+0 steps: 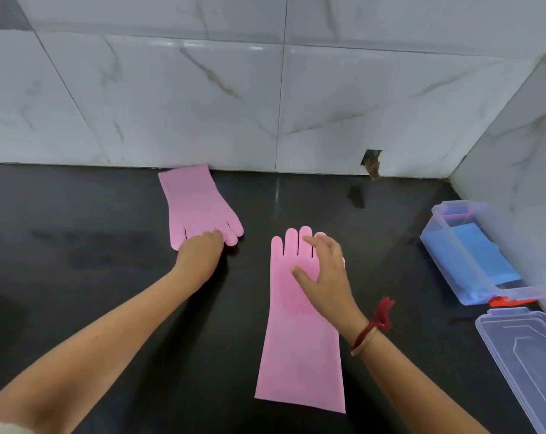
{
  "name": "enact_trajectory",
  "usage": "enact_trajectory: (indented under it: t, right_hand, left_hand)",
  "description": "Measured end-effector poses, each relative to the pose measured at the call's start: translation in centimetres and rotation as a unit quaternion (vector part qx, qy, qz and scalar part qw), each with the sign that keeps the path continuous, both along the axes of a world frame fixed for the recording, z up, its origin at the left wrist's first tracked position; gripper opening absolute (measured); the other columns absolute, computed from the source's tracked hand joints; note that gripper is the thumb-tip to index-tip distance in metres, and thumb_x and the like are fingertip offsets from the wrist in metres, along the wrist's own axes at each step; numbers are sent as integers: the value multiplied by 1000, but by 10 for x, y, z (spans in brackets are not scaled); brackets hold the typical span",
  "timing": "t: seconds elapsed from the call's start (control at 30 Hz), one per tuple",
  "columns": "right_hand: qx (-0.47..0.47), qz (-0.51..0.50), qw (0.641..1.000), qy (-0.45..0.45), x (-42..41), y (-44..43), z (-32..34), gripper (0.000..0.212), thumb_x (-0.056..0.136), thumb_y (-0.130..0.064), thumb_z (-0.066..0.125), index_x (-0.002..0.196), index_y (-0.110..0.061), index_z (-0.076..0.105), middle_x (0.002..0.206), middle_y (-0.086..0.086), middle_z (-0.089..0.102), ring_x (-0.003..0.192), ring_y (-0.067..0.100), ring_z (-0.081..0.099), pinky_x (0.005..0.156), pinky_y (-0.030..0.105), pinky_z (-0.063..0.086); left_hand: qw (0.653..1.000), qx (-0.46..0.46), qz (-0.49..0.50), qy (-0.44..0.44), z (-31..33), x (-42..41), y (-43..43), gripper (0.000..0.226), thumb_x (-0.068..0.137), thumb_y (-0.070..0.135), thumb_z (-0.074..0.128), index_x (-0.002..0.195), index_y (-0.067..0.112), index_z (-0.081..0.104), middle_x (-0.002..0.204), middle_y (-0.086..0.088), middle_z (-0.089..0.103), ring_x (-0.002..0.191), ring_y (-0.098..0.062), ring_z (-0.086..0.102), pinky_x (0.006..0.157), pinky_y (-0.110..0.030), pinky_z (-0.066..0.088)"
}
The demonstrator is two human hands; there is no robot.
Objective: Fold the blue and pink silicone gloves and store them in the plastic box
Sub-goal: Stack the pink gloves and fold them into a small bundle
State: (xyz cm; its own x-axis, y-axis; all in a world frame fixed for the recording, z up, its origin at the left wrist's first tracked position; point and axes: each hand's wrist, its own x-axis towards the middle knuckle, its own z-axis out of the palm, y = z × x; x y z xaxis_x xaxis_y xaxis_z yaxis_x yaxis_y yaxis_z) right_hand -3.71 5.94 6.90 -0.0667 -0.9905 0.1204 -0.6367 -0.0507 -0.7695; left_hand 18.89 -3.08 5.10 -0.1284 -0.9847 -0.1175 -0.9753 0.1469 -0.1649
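Countertop [77,308], black and glossy, runs back to a marble-tiled wall [171,89]. On it, the near pink glove [299,355] lies flat under the right hand [325,277], fingers spread, gripping nothing. The far pink glove [196,205] has its fingertips pinched by the left hand [199,249], I think. The plastic box [462,255] at right holds blue gloves [478,258], its lid [528,364] alongside. Best to stack the two gloves squarely before folding.

Black counter [77,214], marble wall tiles [171,89] w/ chipped hole [371,164] nr base.
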Motion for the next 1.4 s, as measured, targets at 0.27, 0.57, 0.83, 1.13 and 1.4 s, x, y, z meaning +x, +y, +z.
enact_trajectory:
  t: [0.27,0.57,0.83,1.13,1.4]
  right_hand:
    - [158,145,959,-185,35,35,-1,71,75,-43,72,135,-39,35,136,-18,43,123,3,44,106,24,35]
    - [-9,46,923,-383,45,58,-7,99,65,-25,83,136,-52,20,135,-12,49,123,5,49,101,26,45]
    - [-46,54,903,-423,8,35,10,50,86,7,52,118,-31,53,112,-9,67,107,19,63,93,39,53]
    - [219,-69,880,-415,-37,13,-12,15,86,-12,57,93,-6,69,91,8,71,85,21,67,69,31,56]
    - [84,-67,941,-321,-32,13,-10,21,89,-7,52,103,-18,62,107,8,65,96,23,63,82,39,56]
  left_hand:
    - [906,6,56,420,65,-38,26,35,97,15,37,64,6,46,59,-7,52,62,-31,62,54,-33,41]
    - [621,175,101,757,120,-62,92,38,101,25,39,93,3,68,81,-16,75,75,-26,73,57,-22,57]
    - [719,-58,41,691,92,-55,81,61,81,72,35,84,24,72,92,13,71,91,0,63,83,-23,46]
    - [848,221,104,470,0,-72,73,43,74,57,65,93,20,55,89,6,62,78,-10,61,64,-25,48]
    - [821,118,84,552,2,-81,67,18,87,24,62,102,21,53,85,-5,64,81,-21,64,73,-43,58]
